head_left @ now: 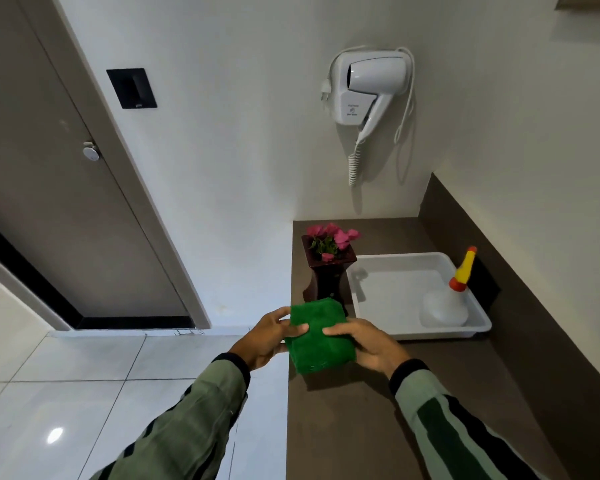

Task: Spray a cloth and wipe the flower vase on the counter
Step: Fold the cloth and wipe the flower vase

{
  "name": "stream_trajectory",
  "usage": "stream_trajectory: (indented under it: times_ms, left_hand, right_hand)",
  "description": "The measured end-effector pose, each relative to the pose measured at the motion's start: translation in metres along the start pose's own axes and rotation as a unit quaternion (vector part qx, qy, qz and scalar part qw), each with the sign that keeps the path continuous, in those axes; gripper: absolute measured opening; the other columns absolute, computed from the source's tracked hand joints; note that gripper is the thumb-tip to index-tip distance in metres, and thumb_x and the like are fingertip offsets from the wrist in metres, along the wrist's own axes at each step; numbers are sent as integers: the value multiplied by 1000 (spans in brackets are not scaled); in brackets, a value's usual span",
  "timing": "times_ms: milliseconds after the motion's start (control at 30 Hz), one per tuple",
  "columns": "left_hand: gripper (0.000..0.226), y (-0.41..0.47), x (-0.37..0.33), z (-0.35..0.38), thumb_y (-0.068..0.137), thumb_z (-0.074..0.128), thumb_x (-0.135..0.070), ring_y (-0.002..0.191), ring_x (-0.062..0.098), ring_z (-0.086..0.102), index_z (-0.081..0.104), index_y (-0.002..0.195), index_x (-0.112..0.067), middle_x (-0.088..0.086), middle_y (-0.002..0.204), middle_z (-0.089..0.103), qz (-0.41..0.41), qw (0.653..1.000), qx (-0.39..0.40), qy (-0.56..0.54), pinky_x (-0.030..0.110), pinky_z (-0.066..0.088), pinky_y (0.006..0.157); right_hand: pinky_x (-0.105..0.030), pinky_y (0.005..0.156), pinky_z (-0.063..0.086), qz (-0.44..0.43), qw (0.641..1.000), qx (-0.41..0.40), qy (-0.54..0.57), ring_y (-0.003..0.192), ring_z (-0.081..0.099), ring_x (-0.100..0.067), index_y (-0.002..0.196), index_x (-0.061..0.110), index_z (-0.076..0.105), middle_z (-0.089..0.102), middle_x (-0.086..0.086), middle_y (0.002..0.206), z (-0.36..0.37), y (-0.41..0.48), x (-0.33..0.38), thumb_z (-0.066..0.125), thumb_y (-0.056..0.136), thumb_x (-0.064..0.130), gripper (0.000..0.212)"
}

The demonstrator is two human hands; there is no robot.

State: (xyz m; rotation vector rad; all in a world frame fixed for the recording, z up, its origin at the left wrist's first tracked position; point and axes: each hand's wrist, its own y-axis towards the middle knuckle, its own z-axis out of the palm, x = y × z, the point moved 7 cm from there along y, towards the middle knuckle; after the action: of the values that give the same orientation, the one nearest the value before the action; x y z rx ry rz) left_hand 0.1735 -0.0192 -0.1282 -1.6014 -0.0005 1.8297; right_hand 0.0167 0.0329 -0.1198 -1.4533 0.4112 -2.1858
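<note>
While folded: cloth (315,337), both hands.

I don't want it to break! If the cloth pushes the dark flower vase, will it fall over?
Maybe. The vase looks tall with a narrow waist, so a high sideways push could tip it. It stands near the counter edge, so steadying it seems wise.

Two hands hold a folded green cloth (314,336) above a brown counter (361,427), left hand (269,337) and right hand (369,344) gripping opposite sides. Just behind stands a dark vase (328,273) of pink flowers, beside a white tray (471,329) containing a spray bottle (447,301).
</note>
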Motion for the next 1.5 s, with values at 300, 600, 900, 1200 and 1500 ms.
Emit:
stream_trajectory:
  times_ms: [300, 600, 900, 1200, 1500]
  left_hand:
    - [48, 32, -44, 9, 80, 80, -25, 109, 20, 68, 64, 123, -12, 6, 113, 73, 94, 975, -48, 194, 27, 54, 84]
    - [104, 44, -122, 10, 80, 17, -84, 153, 14, -10, 0, 158, -16, 0, 167, -6, 276, 752, -116, 587, 41, -3, 124]
    - [86, 75, -144, 12, 95, 34, -63, 154, 19, -4, -4, 157, -19, 3, 167, -5, 158, 693, 0, 703, 48, 6, 124]
    - [88, 83, -150, 5, 95, 36, -63, 153, 16, -10, -8, 157, -19, 2, 167, -8, 158, 676, 23, 720, 44, -1, 124]
    - [89, 88, -140, 3, 93, 22, -69, 151, 13, -18, -11, 156, -15, 1, 166, -15, 175, 616, 19, 768, 45, -7, 124]
  right_hand:
    - [-49, 100, 51, -13, 997, -70, -6, 116, 63, -38, 126, 5, 61, 67, -21, 124, -40, 5, 15, 61, 78, -15, 51]
    - [-32, 72, 56, -107, 961, -253, -8, 86, 68, -22, 98, 10, 69, 71, -18, 111, -76, -1, 15, 76, 73, -10, 34]
    - [-39, 93, 50, -215, 874, -406, -162, 115, 60, -35, 127, 5, 46, 63, -18, 124, -38, -25, 41, 63, 92, 8, 39]
    - [-53, 105, 47, -373, 663, -492, -423, 139, 39, -40, 145, 2, 40, 38, -23, 152, 13, -36, 59, 77, 70, -12, 84]
    - [-44, 111, 43, -308, 643, -420, -561, 152, 10, -27, 156, 23, 11, 12, -9, 164, 9, 42, 22, 77, 74, 6, 107]
